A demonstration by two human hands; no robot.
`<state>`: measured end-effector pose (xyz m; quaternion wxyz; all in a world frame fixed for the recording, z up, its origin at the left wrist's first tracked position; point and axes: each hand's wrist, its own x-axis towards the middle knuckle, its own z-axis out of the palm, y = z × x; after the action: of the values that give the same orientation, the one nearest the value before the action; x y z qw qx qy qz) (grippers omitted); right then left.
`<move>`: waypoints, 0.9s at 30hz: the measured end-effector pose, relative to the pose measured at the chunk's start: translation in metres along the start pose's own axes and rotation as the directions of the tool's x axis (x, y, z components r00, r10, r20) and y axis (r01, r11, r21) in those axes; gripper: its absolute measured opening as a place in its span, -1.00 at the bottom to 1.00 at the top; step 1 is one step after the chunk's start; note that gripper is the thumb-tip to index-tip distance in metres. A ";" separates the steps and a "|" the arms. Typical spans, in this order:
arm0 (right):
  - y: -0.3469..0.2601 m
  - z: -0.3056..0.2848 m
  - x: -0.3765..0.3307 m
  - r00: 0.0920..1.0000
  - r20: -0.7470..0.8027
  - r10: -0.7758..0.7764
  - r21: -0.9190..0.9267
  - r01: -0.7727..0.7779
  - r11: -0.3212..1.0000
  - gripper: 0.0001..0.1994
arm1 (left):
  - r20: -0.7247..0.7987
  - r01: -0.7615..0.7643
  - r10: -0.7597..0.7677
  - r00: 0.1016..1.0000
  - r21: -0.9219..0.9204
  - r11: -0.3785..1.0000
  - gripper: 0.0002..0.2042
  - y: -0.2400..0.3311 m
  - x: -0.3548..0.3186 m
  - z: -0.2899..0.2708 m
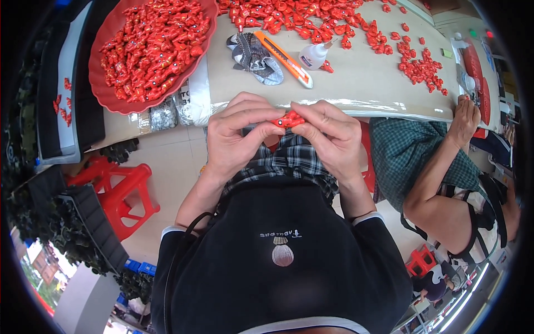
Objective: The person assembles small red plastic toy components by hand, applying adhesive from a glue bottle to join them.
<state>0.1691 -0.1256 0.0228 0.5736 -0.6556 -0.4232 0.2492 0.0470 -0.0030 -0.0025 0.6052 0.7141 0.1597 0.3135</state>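
Observation:
Between my two hands, just off the table's near edge, is a small red plastic figure [289, 119] with a dark-and-white eye spot. My left hand [240, 131] pinches its left end between thumb and fingers. The thumb and forefinger of my right hand [332, 133] close on its right end. Beyond my hands lie an orange box cutter [283, 58], a white glue bottle [315, 54] with a narrow tip, and a crumpled grey patterned cloth [257, 60].
A scalloped red basin [100, 83] heaped with similar red pieces stands at the left. Loose red pieces [311, 19] spread over the table [356, 83]. A co-worker's hand [465, 119] rests at the table's right end. Red stools [125, 192] stand on the floor at left.

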 end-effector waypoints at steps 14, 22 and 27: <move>0.018 0.010 -0.007 0.980 -0.075 -0.184 -0.083 0.177 0.981 -0.66 | 0.012 -0.110 0.109 0.994 0.117 0.987 -0.79 -0.006 0.000 -0.002; 0.018 0.014 -0.006 0.980 -0.089 -0.177 -0.096 0.168 0.981 -0.67 | -0.007 -0.065 0.065 0.998 0.068 0.996 -0.80 -0.009 -0.001 -0.003; 0.021 0.014 -0.006 0.981 -0.080 -0.178 -0.086 0.171 0.981 -0.66 | -0.004 -0.053 0.053 0.999 0.036 0.998 -0.80 -0.010 -0.002 -0.004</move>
<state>0.1604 -0.1224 -0.0013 0.5849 -0.6484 -0.4630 0.1519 0.0446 0.0012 -0.0125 0.5834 0.7281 0.1478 0.3283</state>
